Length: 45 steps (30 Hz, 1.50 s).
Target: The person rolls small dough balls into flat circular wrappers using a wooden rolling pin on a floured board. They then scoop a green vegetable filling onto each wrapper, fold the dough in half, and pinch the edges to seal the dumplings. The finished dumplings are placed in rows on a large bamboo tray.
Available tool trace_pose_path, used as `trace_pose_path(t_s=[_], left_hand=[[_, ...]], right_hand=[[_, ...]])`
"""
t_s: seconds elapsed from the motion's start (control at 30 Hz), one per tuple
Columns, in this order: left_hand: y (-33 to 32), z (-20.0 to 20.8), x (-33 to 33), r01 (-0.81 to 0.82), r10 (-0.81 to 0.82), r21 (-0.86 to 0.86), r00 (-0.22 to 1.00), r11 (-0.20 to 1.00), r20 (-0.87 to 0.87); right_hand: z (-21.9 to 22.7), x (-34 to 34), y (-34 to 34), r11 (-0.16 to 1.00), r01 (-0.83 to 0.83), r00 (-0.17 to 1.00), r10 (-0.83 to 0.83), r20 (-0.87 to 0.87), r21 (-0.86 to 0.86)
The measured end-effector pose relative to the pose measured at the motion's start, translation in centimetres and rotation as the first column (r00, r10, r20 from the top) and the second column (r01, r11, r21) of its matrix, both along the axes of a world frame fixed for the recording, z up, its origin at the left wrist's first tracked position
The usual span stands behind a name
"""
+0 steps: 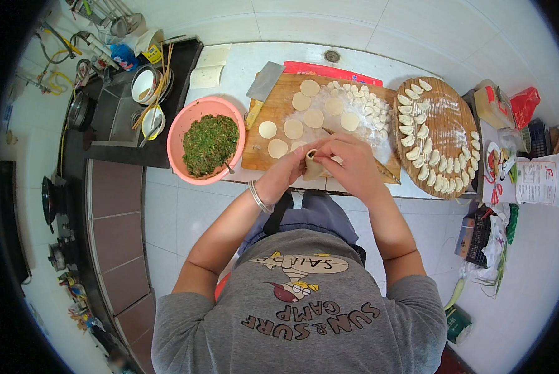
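Between my hands, above the near edge of the wooden board [254, 156], is a partly folded dumpling [312, 169] with dark filling showing at its top. My left hand [284, 173] cradles it from the left. The fingers of my right hand [353, 163] pinch its edge. Flat round dough wrappers [293, 129] lie on the board, with many small floured dough pieces [372, 107] at its right. A rolling pin [388, 171] lies partly hidden under my right hand. To the left stands a pink bowl [174, 138] of chopped green filling [208, 143], a utensil handle sticking out.
A cleaver [266, 81] rests at the board's far left corner. Rows of dumplings [423, 131] sit on a floured round board [444, 118] at right. Farther right are a white bag [539, 179] and red scissors [494, 187]. A sink [109, 115] with stacked bowls stands left.
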<state>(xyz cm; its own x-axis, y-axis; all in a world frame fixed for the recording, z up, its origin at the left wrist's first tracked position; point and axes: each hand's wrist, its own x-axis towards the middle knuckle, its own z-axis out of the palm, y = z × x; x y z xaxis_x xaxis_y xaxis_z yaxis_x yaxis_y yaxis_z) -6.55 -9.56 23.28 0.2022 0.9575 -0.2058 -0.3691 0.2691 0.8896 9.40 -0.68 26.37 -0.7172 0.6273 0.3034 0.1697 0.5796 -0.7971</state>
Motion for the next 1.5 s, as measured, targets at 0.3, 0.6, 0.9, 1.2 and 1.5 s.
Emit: trace_pose_path(t_s=[0.3,0.6,0.9,1.2,1.5], left_hand=[[-0.5,0.1,-0.2,-0.034,0.037,-0.020,0.981,0.999,0.189],[-0.4,-0.4,0.6,-0.069,0.073,-0.062,0.995,0.996,0.072],[-0.3,-1.6,-0.1,-0.022,0.022,-0.055,1.000,0.998,-0.001],[-0.3,-1.0,-0.3,-0.002,0.005,-0.108,1.000,0.994,0.019],[-0.4,0.0,0.0,0.010,-0.006,-0.077,0.999,0.997,0.051]], right_hand=[[-0.1,-0.1,-0.7,0.994,0.072,0.993,-0.063,-0.097,0.087],[-0.2,-0.1,-0.5,0.996,0.025,0.998,-0.020,-0.059,0.083],[0.5,-0.2,0.0,0.999,0.038,0.997,-0.037,0.072,-0.022],[0.0,-0.4,-0.2,0.956,0.033,0.999,-0.032,-0.007,0.292],[0.1,-0.3,0.3,0.936,-0.039,0.999,0.023,0.050,0.349]])
